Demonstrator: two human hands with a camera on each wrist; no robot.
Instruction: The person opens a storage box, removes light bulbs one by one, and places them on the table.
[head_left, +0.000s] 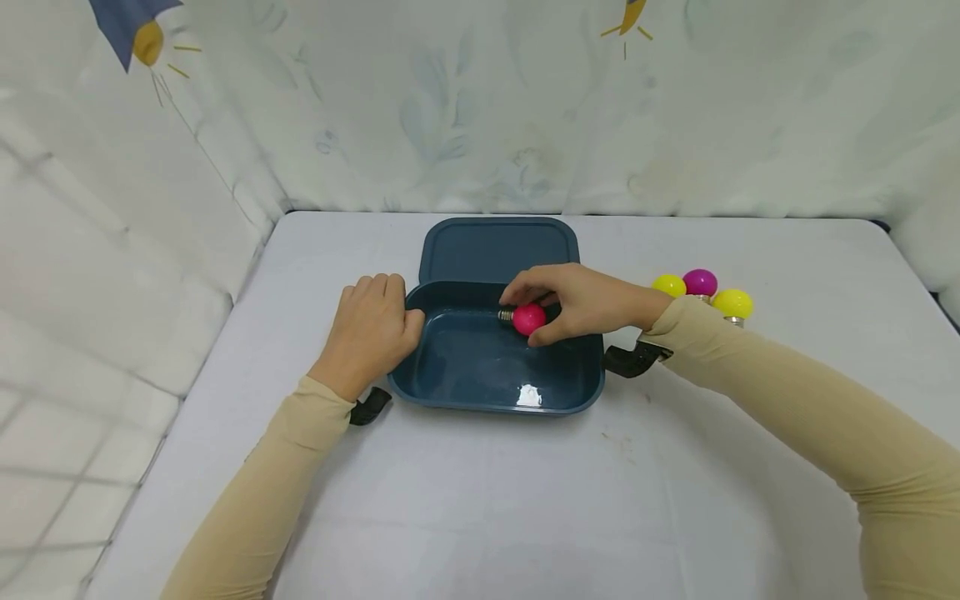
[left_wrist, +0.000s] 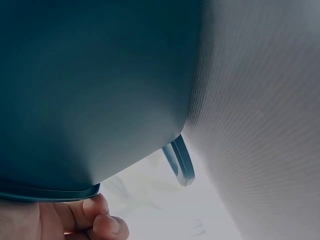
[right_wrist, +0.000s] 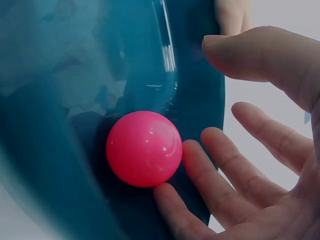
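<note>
A dark blue rectangular container (head_left: 465,371) stands on the white table. Inside it is a pink light bulb (head_left: 528,319) with a metal screw base. My right hand (head_left: 592,300) is over the bulb with thumb and fingers spread apart; in the right wrist view, fingertips (right_wrist: 192,155) touch or nearly touch the bulb's side, the thumb well away from it. My left hand (head_left: 367,329) grips the container's left rim, its fingers curled at the edge in the left wrist view.
A matching flat blue lid (head_left: 498,248) lies behind the container. To the right, partly behind my right forearm, lie two yellow bulbs (head_left: 669,286) and a purple bulb (head_left: 700,282). White patterned curtains enclose the table's back and left.
</note>
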